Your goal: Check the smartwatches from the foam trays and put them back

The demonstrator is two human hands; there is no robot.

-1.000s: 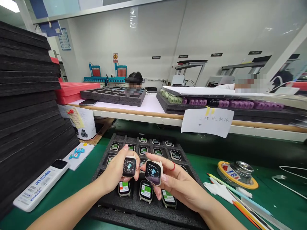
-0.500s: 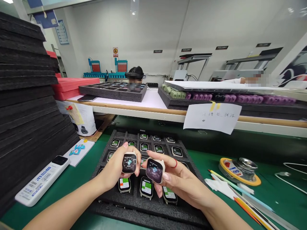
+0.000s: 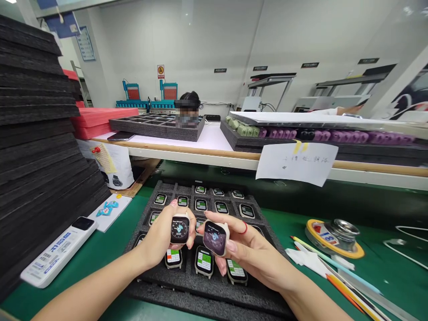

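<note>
My left hand (image 3: pixel 160 232) is closed round a square smartwatch (image 3: pixel 179 229) without a strap, its lit screen showing a clock dial. Another strapless smartwatch (image 3: pixel 215 238) with a similar dial is gripped between the thumb and fingers of my right hand (image 3: pixel 247 245), which wears a red ring. Both watches are held side by side, slightly apart, above a black foam tray (image 3: pixel 180 285). In the tray's compartments lie several more watches, such as one watch (image 3: pixel 204 261) at the front with a green and white grid on its screen. My hands hide part of the middle rows.
Black foam sheets (image 3: pixel 33 133) are stacked high at the left, near a white labelled device (image 3: pixel 56 254). Yellow tape (image 3: pixel 316 236) and several pens (image 3: pixel 344 290) lie right. A shelf (image 3: pixel 214 156) crosses behind, bearing foam trays; beyond it are a person's head and another person's hand.
Both hands keep hold of their watches in nearly the same place. The left watch has turned very slightly. In the background, the other person's hand at the right has shifted.
</note>
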